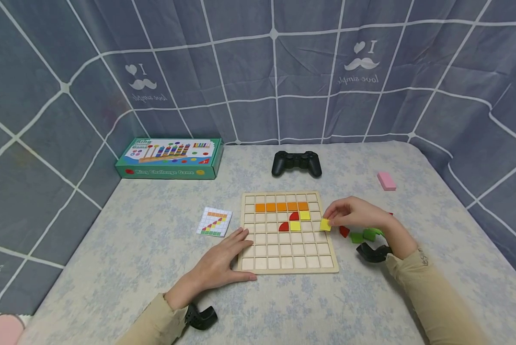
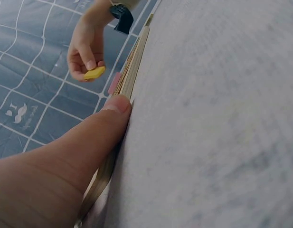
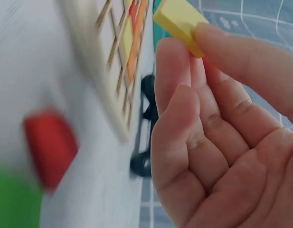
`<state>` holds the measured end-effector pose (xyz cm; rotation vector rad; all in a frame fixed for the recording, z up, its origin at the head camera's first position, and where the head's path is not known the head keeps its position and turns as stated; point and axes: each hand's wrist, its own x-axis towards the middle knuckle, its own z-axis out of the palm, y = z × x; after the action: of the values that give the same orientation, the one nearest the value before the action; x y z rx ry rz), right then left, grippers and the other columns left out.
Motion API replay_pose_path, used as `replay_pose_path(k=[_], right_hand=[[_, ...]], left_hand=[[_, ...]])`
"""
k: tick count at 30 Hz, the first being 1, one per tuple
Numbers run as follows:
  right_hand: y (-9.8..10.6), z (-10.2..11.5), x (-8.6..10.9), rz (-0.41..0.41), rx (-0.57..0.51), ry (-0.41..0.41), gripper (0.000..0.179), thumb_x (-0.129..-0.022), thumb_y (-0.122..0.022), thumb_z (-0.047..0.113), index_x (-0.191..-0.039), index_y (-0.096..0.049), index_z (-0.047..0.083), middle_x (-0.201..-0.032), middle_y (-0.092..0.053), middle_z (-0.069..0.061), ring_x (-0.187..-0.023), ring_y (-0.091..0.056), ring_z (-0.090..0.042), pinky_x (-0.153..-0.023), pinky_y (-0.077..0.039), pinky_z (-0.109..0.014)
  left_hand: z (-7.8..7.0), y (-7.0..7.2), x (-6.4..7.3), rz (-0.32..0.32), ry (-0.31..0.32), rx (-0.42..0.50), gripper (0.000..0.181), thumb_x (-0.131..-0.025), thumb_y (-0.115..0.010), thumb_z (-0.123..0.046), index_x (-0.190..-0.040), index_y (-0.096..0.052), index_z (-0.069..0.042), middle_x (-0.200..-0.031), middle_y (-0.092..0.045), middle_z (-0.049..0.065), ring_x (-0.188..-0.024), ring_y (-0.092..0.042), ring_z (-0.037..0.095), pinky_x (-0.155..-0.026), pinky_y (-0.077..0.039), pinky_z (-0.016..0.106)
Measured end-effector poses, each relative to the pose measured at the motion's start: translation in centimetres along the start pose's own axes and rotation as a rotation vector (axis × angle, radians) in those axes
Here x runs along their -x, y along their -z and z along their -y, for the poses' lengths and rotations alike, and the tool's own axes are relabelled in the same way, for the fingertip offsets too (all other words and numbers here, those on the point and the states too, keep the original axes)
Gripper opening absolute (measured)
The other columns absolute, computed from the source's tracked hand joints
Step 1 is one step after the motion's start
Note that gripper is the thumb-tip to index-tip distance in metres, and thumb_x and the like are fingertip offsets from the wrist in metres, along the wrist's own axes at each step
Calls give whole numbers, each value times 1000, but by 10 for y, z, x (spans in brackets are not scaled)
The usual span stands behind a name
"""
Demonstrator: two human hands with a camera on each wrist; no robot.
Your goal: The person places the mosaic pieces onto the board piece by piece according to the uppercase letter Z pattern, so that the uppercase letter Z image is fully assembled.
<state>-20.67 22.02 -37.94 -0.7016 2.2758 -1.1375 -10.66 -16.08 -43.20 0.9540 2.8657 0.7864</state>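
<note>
Between thumb and fingertips, my right hand (image 1: 354, 213) pinches a yellow square tile (image 1: 325, 225) over the right edge of a wooden grid board (image 1: 285, 263). The right wrist view shows the tile (image 3: 182, 21) tilted and clear of the board. My left hand (image 1: 216, 263) rests with extended fingers at the board's left side, its thumb touching the front left corner. On the board lie a row of orange tiles (image 1: 281, 207), two red quarter-round pieces (image 1: 283, 227) and two yellow squares (image 1: 304, 215), stepping diagonally. A pattern card (image 1: 214, 221) lies left of the board.
Right of the board are a red piece (image 1: 344, 232) and green tiles (image 1: 356, 237), partly hidden by my right hand and wrist. Farther back sit a black game controller (image 1: 296, 163), a pink block (image 1: 386, 181) and a green Ring Challenge Game box (image 1: 170, 159).
</note>
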Motion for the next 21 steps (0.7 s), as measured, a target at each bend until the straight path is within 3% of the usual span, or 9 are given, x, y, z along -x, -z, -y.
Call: replay_pose_path(k=[6,11,21], right_hand=[[-11,14,-19,8,16,71,20,-87,-68,12,-102,-65,0,-93,-67,-5,-87,-63,-22,-77,-52,-28],[-21,27,-31,53,-19,127,18,-87,-67,10,-100,-65,-1,-89,-68,-6,-85,-64,-29,-76,-52,-29],[-43,41,-53,87,-15,156,12,-85,-67,5,-95,-67,-1,-84,-68,-5,-79,-66,-27,-70,-53,-29]], left_hand=[[0,0,0,3,1,4,82,-75,-66,-63,-133,-52,-7,-150,-31,11,-140,-21,22,-107,-31,44],[0,0,0,8,2,4,82,-75,-65,-64,-133,-52,-8,-150,-31,10,-140,-21,21,-107,-31,44],[0,0,0,6,1,0,83,-75,-65,-64,-133,-51,-7,-150,-31,10,-140,-20,21,-108,-30,43]])
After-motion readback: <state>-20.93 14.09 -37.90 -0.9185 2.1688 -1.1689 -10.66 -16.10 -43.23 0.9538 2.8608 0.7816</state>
